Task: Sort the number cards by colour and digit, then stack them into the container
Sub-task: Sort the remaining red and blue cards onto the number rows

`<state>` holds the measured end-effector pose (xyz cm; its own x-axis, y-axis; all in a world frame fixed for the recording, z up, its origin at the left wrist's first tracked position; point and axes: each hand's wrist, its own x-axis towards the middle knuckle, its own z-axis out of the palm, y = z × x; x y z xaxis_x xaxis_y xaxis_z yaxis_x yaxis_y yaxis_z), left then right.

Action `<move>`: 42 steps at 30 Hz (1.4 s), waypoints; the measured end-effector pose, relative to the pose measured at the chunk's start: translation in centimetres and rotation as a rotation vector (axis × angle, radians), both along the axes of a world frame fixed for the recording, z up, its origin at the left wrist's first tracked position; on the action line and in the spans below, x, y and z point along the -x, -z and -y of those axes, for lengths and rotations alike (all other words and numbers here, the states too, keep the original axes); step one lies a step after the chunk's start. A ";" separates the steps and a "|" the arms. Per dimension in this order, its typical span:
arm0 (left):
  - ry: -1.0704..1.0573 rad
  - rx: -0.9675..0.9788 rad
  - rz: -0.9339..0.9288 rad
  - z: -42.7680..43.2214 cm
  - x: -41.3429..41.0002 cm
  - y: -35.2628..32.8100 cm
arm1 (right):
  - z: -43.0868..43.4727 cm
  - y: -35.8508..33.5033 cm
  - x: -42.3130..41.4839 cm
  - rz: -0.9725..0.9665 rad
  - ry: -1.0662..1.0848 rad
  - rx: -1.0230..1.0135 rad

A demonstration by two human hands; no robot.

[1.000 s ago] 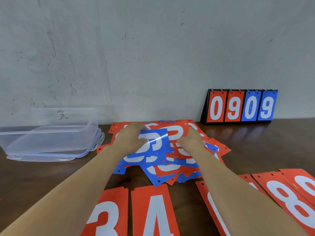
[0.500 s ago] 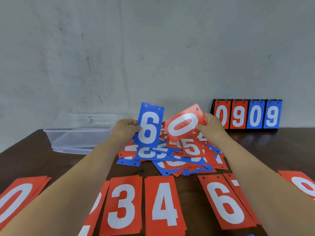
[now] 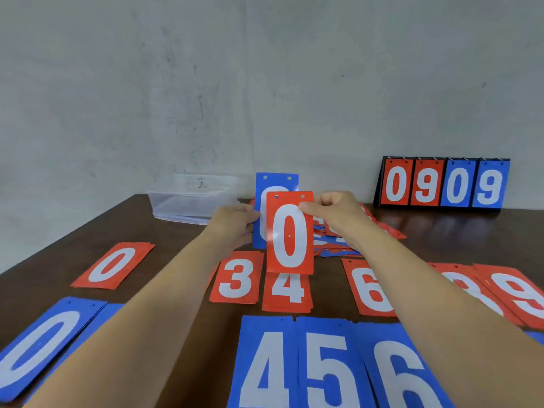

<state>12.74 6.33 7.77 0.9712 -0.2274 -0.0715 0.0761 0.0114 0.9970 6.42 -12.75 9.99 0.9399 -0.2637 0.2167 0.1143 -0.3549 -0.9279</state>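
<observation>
the right hand (image 3: 332,213) pinches the red 0 card (image 3: 290,234) by its top corner and the left hand (image 3: 235,223) grips the blue card (image 3: 276,181) behind it by the side edge, both upright over the table (image 3: 170,228), and they look thin, light, stiff and glossy, so a firm edge pinch suits them.
</observation>
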 end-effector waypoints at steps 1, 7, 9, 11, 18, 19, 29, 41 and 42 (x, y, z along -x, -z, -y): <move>0.010 0.013 -0.026 -0.3 1.0 0.4 | -0.7 0.7 0.0 0.003 -0.013 -0.002; -0.032 0.047 -0.166 -1.8 5.1 2.3 | -3.8 3.7 0.9 0.016 0.002 0.020; -0.057 -0.014 -0.149 -2.5 5.6 2.7 | -4.8 4.1 0.8 0.023 0.046 0.041; -0.047 -0.155 0.000 -3.7 5.7 3.1 | -6.1 4.2 0.6 0.034 0.068 0.076; -0.098 -0.340 0.115 -8.9 4.0 2.4 | -11.5 3.8 -1.0 0.096 0.031 0.101; -0.113 -0.333 0.109 -9.9 3.5 2.4 | -12.2 3.8 -1.3 0.107 0.035 0.087; -0.290 -0.348 0.093 -24.6 -3.8 3.0 | -17.1 4.5 -2.6 0.025 0.085 0.085; -0.304 -0.701 0.218 -28.4 -8.0 6.0 | -20.8 5.4 -0.5 -0.038 0.105 0.007; -0.296 -0.752 0.252 -28.4 -8.0 6.2 | -20.9 5.5 -0.2 -0.040 0.112 0.009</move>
